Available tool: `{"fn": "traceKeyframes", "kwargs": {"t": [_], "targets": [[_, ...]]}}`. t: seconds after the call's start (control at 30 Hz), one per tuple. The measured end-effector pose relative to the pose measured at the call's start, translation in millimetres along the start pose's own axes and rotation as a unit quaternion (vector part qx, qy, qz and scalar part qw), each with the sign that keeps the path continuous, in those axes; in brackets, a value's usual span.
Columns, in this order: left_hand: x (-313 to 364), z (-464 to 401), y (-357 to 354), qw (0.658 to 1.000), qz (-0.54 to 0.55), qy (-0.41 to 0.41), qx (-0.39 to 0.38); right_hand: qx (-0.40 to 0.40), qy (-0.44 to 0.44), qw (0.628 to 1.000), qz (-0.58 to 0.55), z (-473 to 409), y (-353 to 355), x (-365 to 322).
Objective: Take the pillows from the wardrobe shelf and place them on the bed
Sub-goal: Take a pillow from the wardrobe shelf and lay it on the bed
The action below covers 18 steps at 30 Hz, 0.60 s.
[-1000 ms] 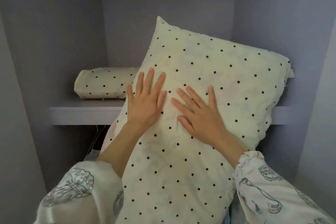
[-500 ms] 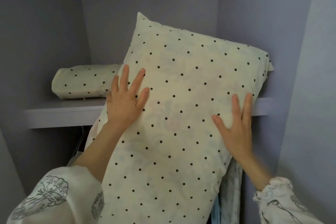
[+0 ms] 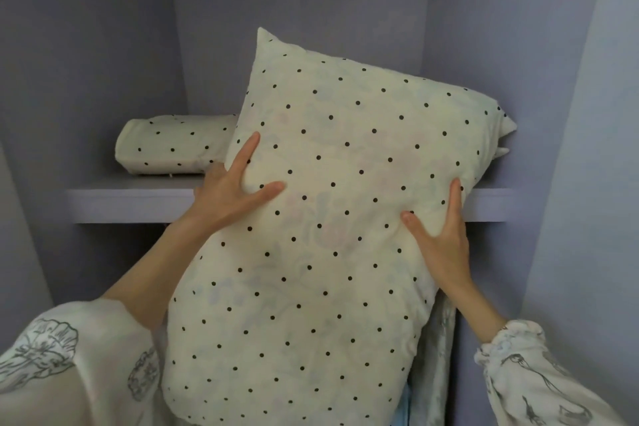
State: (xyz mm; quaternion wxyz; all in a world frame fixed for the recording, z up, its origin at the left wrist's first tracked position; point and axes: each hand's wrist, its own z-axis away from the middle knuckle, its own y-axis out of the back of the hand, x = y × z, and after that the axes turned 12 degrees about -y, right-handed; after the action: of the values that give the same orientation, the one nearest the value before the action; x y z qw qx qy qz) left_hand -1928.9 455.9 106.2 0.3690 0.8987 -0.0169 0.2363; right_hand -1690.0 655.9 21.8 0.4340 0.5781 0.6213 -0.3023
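Note:
A large cream pillow with black dots (image 3: 332, 218) leans out of the wardrobe, its top resting over the grey shelf (image 3: 131, 201) and its bottom hanging below the shelf toward me. My left hand (image 3: 231, 194) grips its left edge, thumb on the front, fingers wrapped behind. On the opposite edge, near the shelf front, my right hand (image 3: 442, 239) clasps the pillow the same way. A second, matching pillow (image 3: 173, 145) lies flat on the shelf at the left, behind the first. The bed is out of view.
The wardrobe's grey side walls close in on the left (image 3: 86, 79) and right (image 3: 518, 97). Below the shelf, patterned fabric (image 3: 435, 356) hangs at the right behind the pillow. My printed sleeves (image 3: 62, 363) fill the bottom corners.
Both hands went from lying flat on the pillow's front to gripping its side edges; the right hand moved out to the right edge first. The pillow has tipped further out of the shelf.

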Motion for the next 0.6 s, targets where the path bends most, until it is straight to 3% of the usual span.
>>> {"fn": "traceKeyframes", "kwargs": {"t": [0.17,0.6], "targets": [[10.7,42.4,-15.4,0.992,0.121,0.001,0.039,-0.025,-0.021,0.999,0.023,7.5,20.2,-5.8],[-7.9,156.7,-13.2,0.982,0.19,-0.001,-0.013,0.004,-0.085,0.992,0.097,159.8,69.4,-17.3]]}}
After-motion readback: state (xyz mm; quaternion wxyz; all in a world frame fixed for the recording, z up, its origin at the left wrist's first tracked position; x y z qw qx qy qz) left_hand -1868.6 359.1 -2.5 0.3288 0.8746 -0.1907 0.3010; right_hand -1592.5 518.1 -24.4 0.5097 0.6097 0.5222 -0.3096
